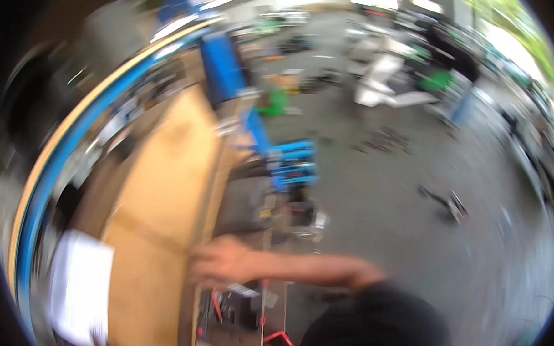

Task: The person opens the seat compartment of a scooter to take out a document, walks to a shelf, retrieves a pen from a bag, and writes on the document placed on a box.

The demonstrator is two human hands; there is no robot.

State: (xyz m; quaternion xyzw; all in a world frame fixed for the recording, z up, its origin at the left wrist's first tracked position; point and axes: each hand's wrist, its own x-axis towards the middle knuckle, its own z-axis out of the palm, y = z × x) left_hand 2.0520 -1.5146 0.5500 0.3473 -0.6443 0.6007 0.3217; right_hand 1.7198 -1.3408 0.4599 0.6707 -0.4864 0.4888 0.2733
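Observation:
My right hand reaches leftward, out of a black sleeve, to the edge of a wooden workbench top. The fingers lie over the bench edge and are smeared by motion, so I cannot tell if they hold anything. Below the hand, an open drawer or tray shows dark tools and a red-handled item, too blurred to name. A white sheet of paper lies on the left part of the bench. My left hand does not show.
A blue and yellow curved rail runs along the left. Past the bench stand a blue rack and a green object. A dark tool-like object lies on the grey floor. Blurred machines and a person are farther back.

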